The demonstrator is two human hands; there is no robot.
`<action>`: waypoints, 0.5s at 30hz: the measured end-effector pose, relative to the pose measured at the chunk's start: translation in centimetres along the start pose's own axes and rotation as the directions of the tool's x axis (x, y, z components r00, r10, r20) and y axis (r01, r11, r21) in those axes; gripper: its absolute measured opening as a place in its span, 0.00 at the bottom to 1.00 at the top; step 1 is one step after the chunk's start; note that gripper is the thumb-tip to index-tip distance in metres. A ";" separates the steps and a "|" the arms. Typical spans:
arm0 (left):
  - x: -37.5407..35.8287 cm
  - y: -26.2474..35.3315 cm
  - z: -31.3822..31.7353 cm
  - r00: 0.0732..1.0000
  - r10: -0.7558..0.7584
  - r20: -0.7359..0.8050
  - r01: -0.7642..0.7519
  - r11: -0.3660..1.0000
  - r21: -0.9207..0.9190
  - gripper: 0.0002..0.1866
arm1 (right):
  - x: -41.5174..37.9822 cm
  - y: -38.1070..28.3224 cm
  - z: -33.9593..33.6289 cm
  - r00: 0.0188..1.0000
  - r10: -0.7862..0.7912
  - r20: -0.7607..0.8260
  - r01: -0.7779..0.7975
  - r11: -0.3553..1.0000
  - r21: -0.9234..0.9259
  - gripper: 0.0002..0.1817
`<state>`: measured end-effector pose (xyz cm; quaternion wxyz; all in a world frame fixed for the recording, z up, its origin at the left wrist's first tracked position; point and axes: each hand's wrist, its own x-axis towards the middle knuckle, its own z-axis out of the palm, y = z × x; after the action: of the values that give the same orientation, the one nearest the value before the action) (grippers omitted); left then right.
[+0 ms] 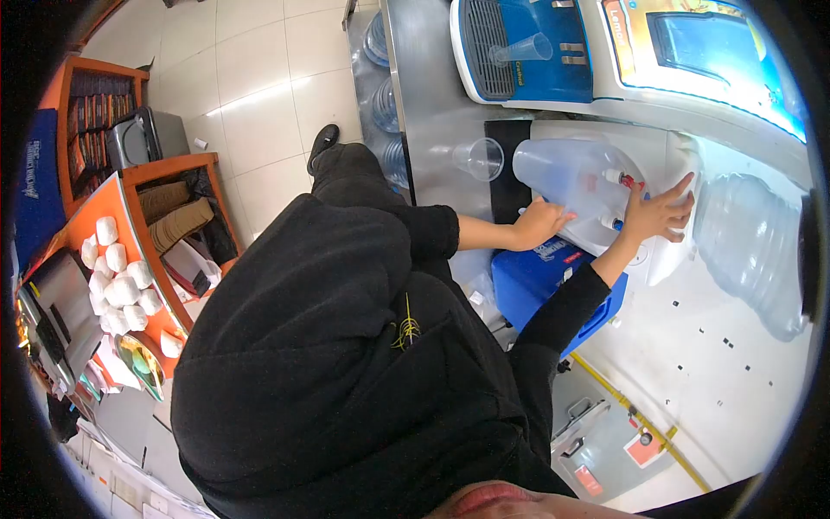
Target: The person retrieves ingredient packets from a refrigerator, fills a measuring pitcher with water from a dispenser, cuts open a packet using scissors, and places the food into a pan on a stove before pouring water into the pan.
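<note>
Hands at a water dispenser [670,259]: our left hand [538,223] curls its fingers around the base of a clear jug [566,177] lying under the taps, while our right hand [659,210] rests fingers spread on the dispenser beside the jug's neck.

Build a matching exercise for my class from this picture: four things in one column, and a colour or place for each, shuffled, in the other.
Things:
1. Large water jug
2. Box below the jug
3. Empty plastic cup
4. White round packets

Descriptions:
A. blue
B. on the orange counter at the left
C. clear, held at its base by the left hand
D. on its side on the steel counter

Pairs: 1-C, 2-A, 3-D, 4-B
</note>
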<state>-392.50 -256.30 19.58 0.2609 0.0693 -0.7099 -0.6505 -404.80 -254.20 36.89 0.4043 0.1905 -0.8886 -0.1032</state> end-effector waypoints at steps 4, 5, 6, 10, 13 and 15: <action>-0.2 -0.3 0.1 1.000 -0.005 0.014 0.005 0.999 -0.034 0.21 | 0.0 0.1 0.0 1.000 -0.001 -0.006 0.001 1.000 0.005 0.55; -0.1 -0.2 -0.1 1.000 -0.008 0.022 0.009 0.999 -0.046 0.21 | 0.0 0.1 0.0 1.000 0.003 -0.003 -0.003 1.000 0.005 0.55; -0.1 -0.1 -0.2 1.000 0.001 0.022 0.000 0.998 -0.057 0.21 | 0.0 0.0 -0.1 1.000 0.007 0.001 -0.007 1.000 0.007 0.55; -0.3 -0.7 -0.4 0.999 0.023 0.047 -0.020 0.998 -0.066 0.21 | 0.0 0.5 0.5 1.000 0.005 0.002 -0.005 1.000 -0.005 0.57; -0.2 -0.7 -0.5 0.997 0.042 0.059 -0.039 0.998 -0.058 0.20 | 0.1 0.5 0.5 1.000 0.016 -0.002 -0.016 1.000 -0.024 0.57; -0.1 -0.6 -0.7 0.997 0.042 0.069 -0.039 0.998 -0.051 0.20 | 0.2 0.3 0.2 1.000 0.013 -0.005 -0.013 1.000 -0.009 0.57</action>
<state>-392.28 -256.95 19.00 0.2509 0.0256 -0.7036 -0.6643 -405.16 -253.98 36.97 0.4083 0.1830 -0.8883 -0.1041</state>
